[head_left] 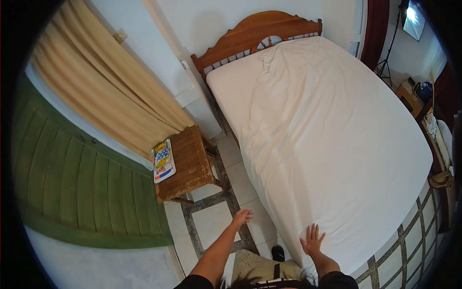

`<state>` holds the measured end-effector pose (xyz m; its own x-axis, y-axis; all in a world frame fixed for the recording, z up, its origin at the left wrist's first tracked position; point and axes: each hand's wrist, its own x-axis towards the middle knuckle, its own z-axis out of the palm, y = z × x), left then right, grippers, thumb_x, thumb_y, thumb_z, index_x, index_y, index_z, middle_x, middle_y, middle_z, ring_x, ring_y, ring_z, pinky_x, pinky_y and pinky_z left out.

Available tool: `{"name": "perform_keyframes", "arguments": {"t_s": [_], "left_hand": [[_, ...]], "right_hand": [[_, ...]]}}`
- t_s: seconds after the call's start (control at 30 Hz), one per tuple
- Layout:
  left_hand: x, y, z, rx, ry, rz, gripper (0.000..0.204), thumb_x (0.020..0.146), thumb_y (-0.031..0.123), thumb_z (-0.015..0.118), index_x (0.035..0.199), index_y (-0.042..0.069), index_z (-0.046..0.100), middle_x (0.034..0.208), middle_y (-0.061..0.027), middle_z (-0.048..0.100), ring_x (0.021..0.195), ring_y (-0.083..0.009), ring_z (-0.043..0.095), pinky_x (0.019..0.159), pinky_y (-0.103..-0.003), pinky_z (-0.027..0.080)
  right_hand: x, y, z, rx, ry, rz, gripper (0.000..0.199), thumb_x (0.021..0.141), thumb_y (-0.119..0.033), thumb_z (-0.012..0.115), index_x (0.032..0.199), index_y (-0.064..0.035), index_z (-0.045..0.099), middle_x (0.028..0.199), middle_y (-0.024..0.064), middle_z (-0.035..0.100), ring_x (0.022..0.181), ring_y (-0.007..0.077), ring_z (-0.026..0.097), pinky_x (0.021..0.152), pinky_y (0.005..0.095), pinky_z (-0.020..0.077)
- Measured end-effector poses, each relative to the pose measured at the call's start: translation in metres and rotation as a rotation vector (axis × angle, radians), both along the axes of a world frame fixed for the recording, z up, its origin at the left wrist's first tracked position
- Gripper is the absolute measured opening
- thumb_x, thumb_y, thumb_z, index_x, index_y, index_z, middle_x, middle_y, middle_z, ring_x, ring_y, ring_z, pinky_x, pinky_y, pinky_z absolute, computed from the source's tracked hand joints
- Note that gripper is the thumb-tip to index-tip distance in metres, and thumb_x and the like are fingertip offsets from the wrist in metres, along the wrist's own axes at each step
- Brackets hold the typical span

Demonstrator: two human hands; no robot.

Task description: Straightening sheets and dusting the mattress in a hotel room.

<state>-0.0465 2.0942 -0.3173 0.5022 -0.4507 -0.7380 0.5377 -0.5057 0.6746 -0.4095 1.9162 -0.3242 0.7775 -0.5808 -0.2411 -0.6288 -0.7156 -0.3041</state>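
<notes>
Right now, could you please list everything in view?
Sheet: 1, whitish, over bed
Bed: 1, brown, under sheet
Table: 1, brown, left of bed
Packet: 1, multicoloured, on table
Curtain: 1, tan, upper left
Drape: at least 1, dark red, upper right
Panel: 1, green, left
Light: 1, white, upper right
Clutter: uncountable, mixed, far right
Walls: several, whitish, around
Tiles: many, pale, underfoot
Shoe: 1, black, lower centre
Sleeves: 2, black, lower edge
Left hand: 1, bare, above tiles
Right hand: 1, bare, on sheet

Over the bed (356, 144), the right hand (313, 242) is hiding its palm. Left of the bed, the curtain (106, 72) is running past the upper edge; right of the bed, small items (431, 124) are blurring together.
</notes>
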Motion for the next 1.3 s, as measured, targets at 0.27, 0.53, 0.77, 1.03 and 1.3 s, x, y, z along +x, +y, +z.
{"name": "perform_keyframes", "arguments": {"t_s": [0.27,0.53,0.77,1.03,1.3], "left_hand": [[0.198,-0.092,-0.010,0.089,-0.070,-0.098,0.033,0.089,0.034,0.049,0.108,0.007,0.053,0.106,-0.0040,0.058,0.092,-0.0166,0.056,0.077,-0.032,0.046],[0.371,-0.237,-0.049,-0.061,-0.763,0.086,0.030,0.084,0.027,0.057,0.099,0.001,0.056,0.094,-0.0117,0.062,0.085,-0.0215,0.059,0.075,-0.033,0.045],[0.446,-0.353,-0.041,0.058,-0.233,-0.045,0.044,0.091,0.039,0.044,0.101,-0.002,0.054,0.093,-0.0130,0.061,0.085,-0.0253,0.059,0.075,-0.036,0.046],[0.457,-0.461,-0.004,-0.351,0.515,-0.321,0.074,0.087,0.063,0.025,0.136,0.007,0.029,0.134,-0.0116,0.040,0.123,-0.0282,0.038,0.103,-0.042,0.031],[0.495,-0.541,0.014,-0.561,0.545,0.108,0.074,0.084,0.064,0.031,0.134,0.009,0.034,0.134,-0.0132,0.040,0.122,-0.0313,0.038,0.101,-0.046,0.031]], "right_hand": [[0.253,-0.065,-0.004,-0.024,0.101,-0.608,0.086,0.083,-0.053,0.042,0.141,-0.0018,0.005,0.148,0.0132,-0.008,0.136,0.0309,-0.013,0.098,0.0665,-0.0028],[0.414,-0.155,-0.013,0.218,0.035,-0.844,0.094,0.080,-0.064,0.038,0.141,-0.0045,-0.003,0.147,0.0101,-0.016,0.133,0.0331,-0.021,0.097,0.0658,-0.0062],[0.426,-0.186,-0.021,0.382,0.087,-0.776,0.095,0.079,-0.069,0.031,0.141,-0.0072,-0.006,0.146,0.0119,-0.021,0.129,0.0366,-0.027,0.096,0.0655,-0.0111],[0.425,-0.199,-0.027,0.481,0.122,-0.748,0.099,0.079,-0.069,0.031,0.139,-0.0020,-0.009,0.144,0.0172,-0.023,0.127,0.0413,-0.029,0.093,0.0663,-0.0153],[0.432,-0.198,-0.024,0.478,0.139,-0.788,0.100,0.078,-0.071,0.031,0.140,-0.0025,-0.006,0.145,0.0164,-0.019,0.128,0.0393,-0.028,0.094,0.0658,-0.0147]]}}
